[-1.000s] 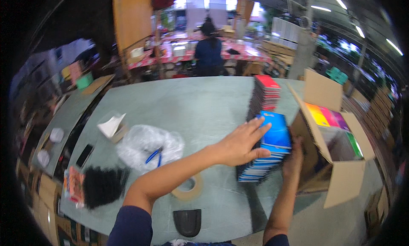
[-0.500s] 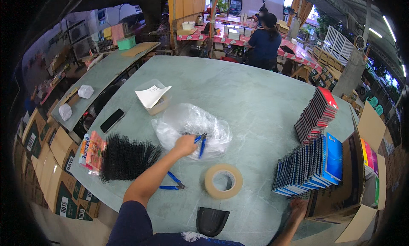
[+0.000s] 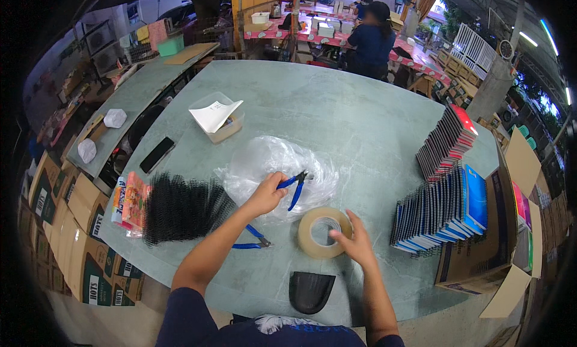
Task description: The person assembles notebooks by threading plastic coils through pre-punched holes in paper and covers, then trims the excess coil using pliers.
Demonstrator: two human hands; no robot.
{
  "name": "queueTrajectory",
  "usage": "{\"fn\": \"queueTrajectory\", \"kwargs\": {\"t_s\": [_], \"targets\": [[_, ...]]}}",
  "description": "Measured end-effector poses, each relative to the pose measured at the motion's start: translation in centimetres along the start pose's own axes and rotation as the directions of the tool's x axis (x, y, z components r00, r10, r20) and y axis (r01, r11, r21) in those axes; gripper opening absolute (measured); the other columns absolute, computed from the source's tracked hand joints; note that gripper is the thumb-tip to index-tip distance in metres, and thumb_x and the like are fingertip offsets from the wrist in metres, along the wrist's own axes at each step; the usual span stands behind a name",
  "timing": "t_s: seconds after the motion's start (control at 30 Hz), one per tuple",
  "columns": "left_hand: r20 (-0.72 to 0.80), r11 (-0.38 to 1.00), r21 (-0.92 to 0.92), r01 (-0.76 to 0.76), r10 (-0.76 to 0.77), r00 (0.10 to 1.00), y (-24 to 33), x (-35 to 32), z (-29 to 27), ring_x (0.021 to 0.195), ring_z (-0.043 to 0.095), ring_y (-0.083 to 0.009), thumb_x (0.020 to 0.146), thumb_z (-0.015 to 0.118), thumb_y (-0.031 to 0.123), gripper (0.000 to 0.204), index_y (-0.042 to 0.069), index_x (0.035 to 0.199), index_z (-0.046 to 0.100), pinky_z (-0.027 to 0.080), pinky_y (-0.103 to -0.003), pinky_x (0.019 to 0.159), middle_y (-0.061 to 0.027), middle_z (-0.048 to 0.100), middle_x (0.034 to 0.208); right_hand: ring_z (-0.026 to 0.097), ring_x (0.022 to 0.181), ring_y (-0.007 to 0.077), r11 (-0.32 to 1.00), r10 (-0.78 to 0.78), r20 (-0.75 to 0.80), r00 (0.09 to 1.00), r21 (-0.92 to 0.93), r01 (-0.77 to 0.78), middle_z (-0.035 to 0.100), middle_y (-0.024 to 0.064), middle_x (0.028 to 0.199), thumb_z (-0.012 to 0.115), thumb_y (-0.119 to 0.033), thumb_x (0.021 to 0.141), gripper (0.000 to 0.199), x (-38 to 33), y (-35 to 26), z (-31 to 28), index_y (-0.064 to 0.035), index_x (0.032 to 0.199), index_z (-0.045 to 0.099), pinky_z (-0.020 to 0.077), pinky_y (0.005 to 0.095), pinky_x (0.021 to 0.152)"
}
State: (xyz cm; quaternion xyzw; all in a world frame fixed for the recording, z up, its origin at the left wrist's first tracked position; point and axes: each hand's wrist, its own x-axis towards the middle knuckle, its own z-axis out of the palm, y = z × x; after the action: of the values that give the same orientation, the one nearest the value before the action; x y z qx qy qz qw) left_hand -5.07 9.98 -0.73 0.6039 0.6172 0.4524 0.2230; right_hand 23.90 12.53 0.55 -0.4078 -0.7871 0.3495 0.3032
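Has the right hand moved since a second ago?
Yes. The right hand left the notebooks by the box and now touches the tape roll, nearer the plastic bag.

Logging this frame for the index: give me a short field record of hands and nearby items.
left hand: grips blue-handled cutting pliers over a crumpled clear plastic bag
right hand: touches a roll of clear packing tape
second blue-handled pliers: flat on the grey-green table
black wire comb bundle: left of the hands
upright spiral notebooks: to the right
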Motion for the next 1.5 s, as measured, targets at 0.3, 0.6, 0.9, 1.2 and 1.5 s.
{"fn": "queueTrajectory", "kwargs": {"t_s": [0.3,0.6,0.9,1.2,1.5], "targets": [[0.384,0.439,-0.751,0.493,-0.316,0.868,2.7,-1.7,-5.6,0.047,0.044,-0.0085,0.089,0.055,0.025,0.025,0.004,0.103,0.055,0.039,-0.024,0.046,0.0009,0.049,0.063,0.048,0.111,0.0366,0.998,-0.048,0.175,0.983,-0.036,0.055,0.048,0.0218,0.119,0.056,-0.001,0.068,0.053,-2.0,-0.4,-0.2,-0.0012,0.121,0.048,0.0392,0.0395,0.095],[0.39,0.538,-0.618,0.573,-0.423,0.818,-0.6,5.6,-1.6,0.076,0.059,-0.0158,0.081,0.055,0.014,0.021,-0.001,0.094,0.061,0.051,-0.028,0.072,-0.0082,0.061,0.083,0.057,0.102,0.0292,0.696,-0.59,0.269,0.762,-0.308,0.648,0.062,0.0147,0.103,0.06,-0.022,0.082,0.032,9.7,-5.3,6.2,-0.0058,0.11,0.057,0.0387,0.0469,0.094],[0.243,0.819,-0.272,0.506,-0.45,0.859,-4.2,11.0,-2.0,0.065,0.054,-0.0175,0.076,0.053,0.007,0.023,-0.002,0.095,0.059,0.046,-0.026,0.059,-0.0082,0.055,0.073,0.062,0.079,0.036,0.853,-0.002,0.773,0.634,-0.33,0.405,0.064,0.0189,0.079,0.042,-0.052,0.088,0.052,7.5,-5.4,4.7,-0.0055,0.081,0.065,0.0473,0.0477,0.07],[0.253,0.824,-0.295,0.483,-0.42,0.871,2.8,6.1,-1.3,0.072,0.054,-0.0133,0.081,0.052,0.009,0.024,0.005,0.104,0.057,0.044,-0.026,0.068,-0.0033,0.056,0.078,0.057,0.092,0.0378,0.928,-0.291,0.399,0.87,-0.102,0.358,0.06,0.0203,0.096,0.049,-0.032,0.088,0.035,14.2,-2.7,5.7,0.0001,0.093,0.063,0.0448,0.0436,0.082],[0.491,0.972,0.176,0.153,-0.222,0.842,-2.1,-0.7,-4.9,0.082,0.059,-0.0174,0.081,0.054,0.01,0.03,0.005,0.11,0.058,0.047,-0.031,0.077,-0.0128,0.063,0.088,0.044,0.117,0.0412,0.495,0.354,0.247,0.902,-0.868,0.044,0.053,0.0157,0.123,0.058,-0.046,0.079,0.049,16.4,-2.1,1.4,-0.0069,0.109,0.063,0.0258,0.0688,0.091]]}}
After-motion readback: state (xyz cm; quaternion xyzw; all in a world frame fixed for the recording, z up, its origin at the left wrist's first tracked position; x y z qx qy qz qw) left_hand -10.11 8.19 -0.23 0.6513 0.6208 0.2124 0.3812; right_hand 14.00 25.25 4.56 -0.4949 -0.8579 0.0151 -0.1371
